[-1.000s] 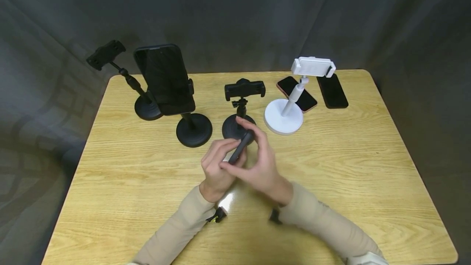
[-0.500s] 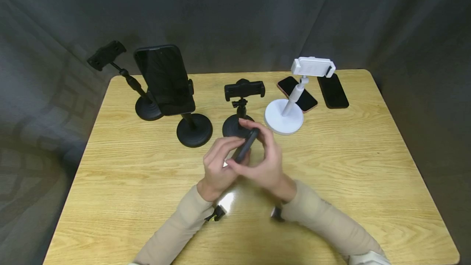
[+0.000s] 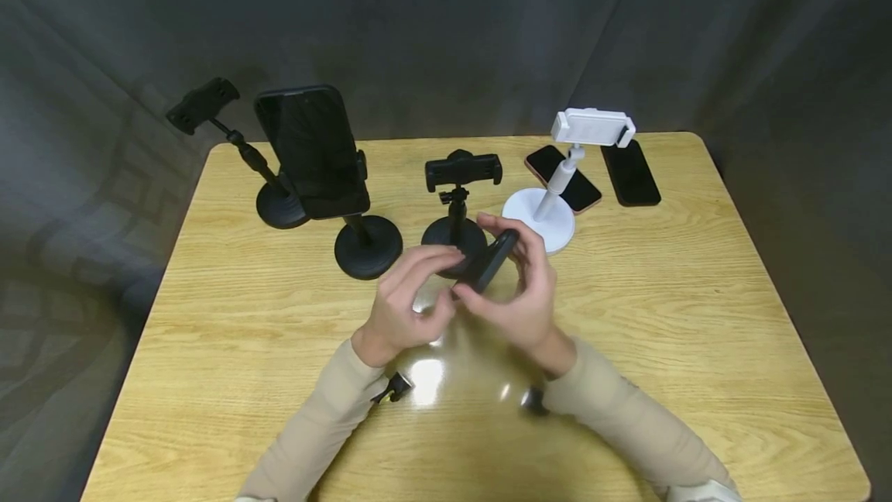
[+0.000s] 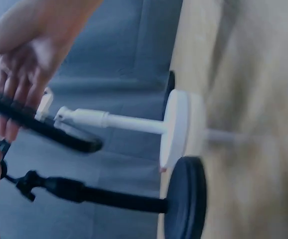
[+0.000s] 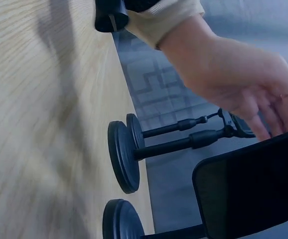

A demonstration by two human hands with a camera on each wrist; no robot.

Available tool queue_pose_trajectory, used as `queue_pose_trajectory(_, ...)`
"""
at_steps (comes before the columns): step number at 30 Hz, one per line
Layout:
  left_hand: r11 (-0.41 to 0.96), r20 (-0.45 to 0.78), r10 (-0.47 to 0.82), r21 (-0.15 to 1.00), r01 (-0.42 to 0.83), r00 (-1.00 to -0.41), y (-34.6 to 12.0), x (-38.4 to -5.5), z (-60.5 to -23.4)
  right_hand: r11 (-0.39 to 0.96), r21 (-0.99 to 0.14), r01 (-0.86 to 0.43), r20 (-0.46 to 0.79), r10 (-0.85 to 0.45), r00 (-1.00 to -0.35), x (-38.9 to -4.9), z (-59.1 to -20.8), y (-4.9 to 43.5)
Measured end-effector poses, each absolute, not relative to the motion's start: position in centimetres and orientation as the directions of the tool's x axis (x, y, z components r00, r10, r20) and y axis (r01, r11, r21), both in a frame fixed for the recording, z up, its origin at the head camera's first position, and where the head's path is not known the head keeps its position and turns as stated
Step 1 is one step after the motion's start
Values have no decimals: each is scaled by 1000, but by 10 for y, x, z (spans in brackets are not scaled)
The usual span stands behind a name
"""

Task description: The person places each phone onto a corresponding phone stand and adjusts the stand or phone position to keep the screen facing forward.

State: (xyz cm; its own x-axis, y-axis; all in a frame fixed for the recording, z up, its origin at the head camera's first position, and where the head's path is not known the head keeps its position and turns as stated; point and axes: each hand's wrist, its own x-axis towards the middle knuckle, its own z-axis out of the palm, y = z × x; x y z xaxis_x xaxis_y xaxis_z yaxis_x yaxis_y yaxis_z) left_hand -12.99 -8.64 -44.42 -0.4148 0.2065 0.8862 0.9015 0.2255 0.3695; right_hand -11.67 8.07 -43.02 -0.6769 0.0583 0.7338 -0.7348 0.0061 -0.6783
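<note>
A dark smartphone [image 3: 493, 260] is held on edge and tilted above the table by my right hand [image 3: 526, 304], thumb on its near edge and fingers on its far edge. My left hand [image 3: 400, 308] is at the phone's left side, thumb and fingers parted, fingertips close to its end. In the right wrist view the phone's black screen [image 5: 251, 184] shows, with the left hand [image 5: 238, 79] beyond it. A small black phone stand [image 3: 463, 169] with a horizontal clamp stands just behind the hands; its round base is partly covered by them.
To the left, a black stand [image 3: 368, 246] carries an upright phone [image 3: 313, 153], and another black stand [image 3: 202, 103] is behind it. A white stand [image 3: 536, 215] is on the right. Two phones lie by it, one pink-edged [image 3: 580, 190], one black [image 3: 630, 174]. A dark curtain [image 3: 446, 37] hangs behind.
My right hand has moved right with the phone. The left hand, earlier around the phone's other end, has loosened and drawn slightly left, its thumb and fingers now parted.
</note>
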Motion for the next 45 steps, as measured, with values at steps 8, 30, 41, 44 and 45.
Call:
queue_pose_trajectory(8,344,875,-50,468,814,-482,-92,-150,-423,-1,-698,-716,715,31,-698,-115,-436,82)
queue_pose_trajectory(30,342,819,-141,568,748,-557,-73,-177,-394,13,-710,-704,704,11,-710,-109,-441,79)
queue_pose_trajectory(41,331,822,-157,566,755,-547,-73,-179,-393,4,-687,-726,726,3,-687,-115,-423,78)
queue_pose_trajectory(44,357,829,-159,555,751,-537,-73,-179,-392,-13,-677,-736,736,19,-677,-119,-409,80)
queue_pose_trajectory(45,366,830,-157,552,749,-535,-73,-179,-393,-19,-674,-739,738,25,-674,-121,-403,81)
